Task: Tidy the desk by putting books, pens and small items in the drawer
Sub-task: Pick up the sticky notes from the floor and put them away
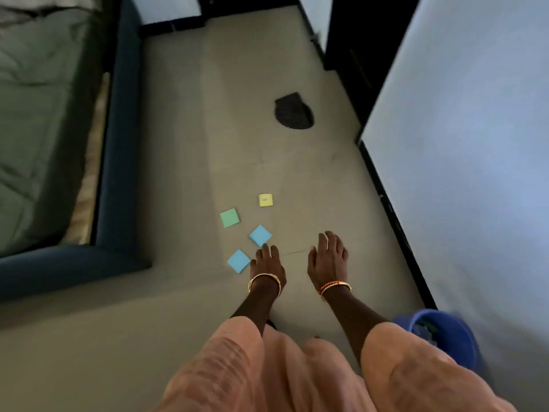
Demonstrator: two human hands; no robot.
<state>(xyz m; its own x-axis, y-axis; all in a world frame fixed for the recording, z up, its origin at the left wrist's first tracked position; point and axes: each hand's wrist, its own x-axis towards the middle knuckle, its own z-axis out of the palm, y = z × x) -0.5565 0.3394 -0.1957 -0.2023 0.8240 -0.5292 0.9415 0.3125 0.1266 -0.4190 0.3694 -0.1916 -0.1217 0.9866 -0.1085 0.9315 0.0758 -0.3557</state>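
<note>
Both hands reach down over the pale floor [184,144], fingers straight and holding nothing. The left hand [267,264] hovers between two square blue sticky-note pads: the nearer blue pad [238,261] just left of it, the farther blue pad [260,235] at its fingertips. The right hand [328,260] hangs to the right of the blue pads. Beyond them lie a green pad [229,217] and a yellow pad [265,200]. Thin pads lying flat may slip from a hurried pinch, and loose sheets could peel off.

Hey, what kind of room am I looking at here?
Probably a bedroom: a bed with a blue frame on the left, a tiled floor and sticky notes scattered on it.
</note>
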